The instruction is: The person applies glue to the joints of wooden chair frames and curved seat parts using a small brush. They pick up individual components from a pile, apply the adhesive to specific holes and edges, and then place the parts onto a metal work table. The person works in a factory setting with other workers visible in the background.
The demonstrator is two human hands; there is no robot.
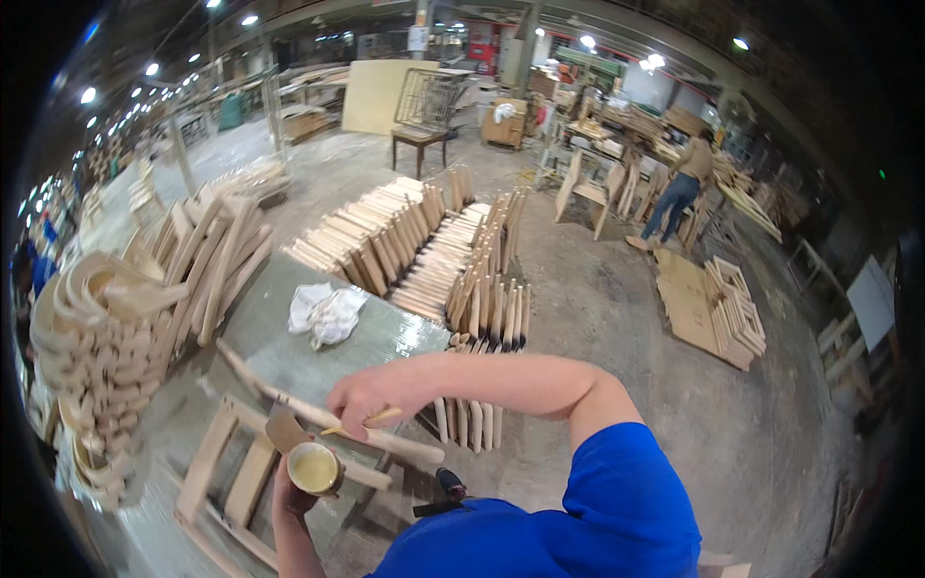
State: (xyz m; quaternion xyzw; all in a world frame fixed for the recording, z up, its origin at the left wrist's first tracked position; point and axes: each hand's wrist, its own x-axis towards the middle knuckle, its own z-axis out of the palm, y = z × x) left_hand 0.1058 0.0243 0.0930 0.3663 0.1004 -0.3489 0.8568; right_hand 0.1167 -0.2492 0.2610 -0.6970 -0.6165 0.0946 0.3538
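My left hand (289, 489) grips a small cup (315, 469) of pale yellow, glue-like liquid at the table's near side. A flat brown piece (284, 432) stands against the cup's far side; I cannot tell if my fingers hold it too. My right hand (371, 397) is closed around a thin wooden stick (383, 417), with one end pointing toward the cup. Below both hands lies a pale wooden chair frame (252, 472). A long curved wooden part (409, 447) passes just under my right hand.
On the grey table (385, 332) lies a crumpled white cloth (328, 313). Curved wooden parts (101, 356) are stacked high at left. Rows of wooden legs (385, 231) stand on the floor beyond. A person (686, 183) works at the far right, near cardboard (689, 303) with wooden frames.
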